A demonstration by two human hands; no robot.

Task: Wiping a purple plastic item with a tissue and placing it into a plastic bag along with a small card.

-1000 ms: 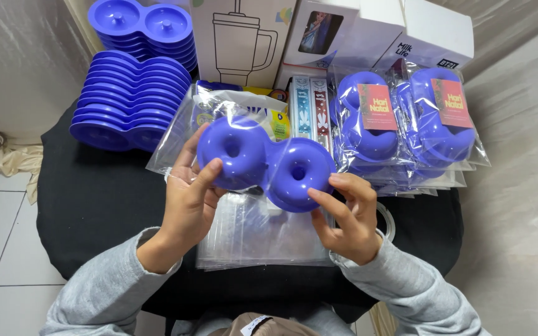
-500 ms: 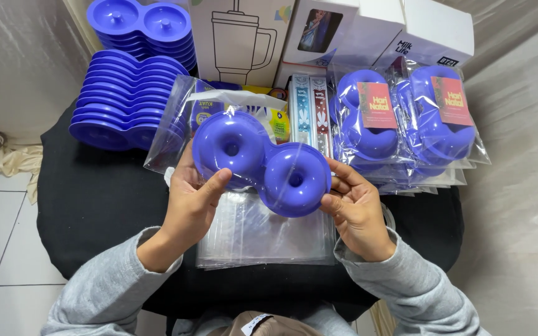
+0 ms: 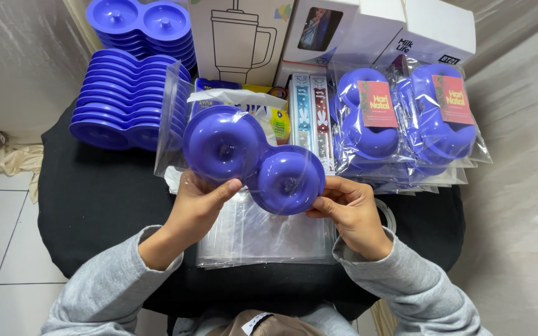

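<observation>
A blue double-ring plastic container (image 3: 253, 158), shaped like two joined doughnuts, is held up above the black table (image 3: 94, 205). It sits inside a clear plastic bag (image 3: 172, 118) whose open end sticks out to the upper left. My left hand (image 3: 197, 205) grips the left ring from below through the bag. My right hand (image 3: 350, 208) holds the right ring at its lower right edge. A stack of flat clear bags (image 3: 263, 233) lies on the table under my hands.
Stacks of blue double-ring containers (image 3: 119, 106) stand at the back left. Bagged blue containers with red labels (image 3: 406, 118) lie at the right. White boxes (image 3: 294, 31) line the back. Small colourful packets (image 3: 309, 115) sit behind the held piece.
The container has tilted and moved slightly up and away from me inside the bag. Both hands have shifted lower under it.
</observation>
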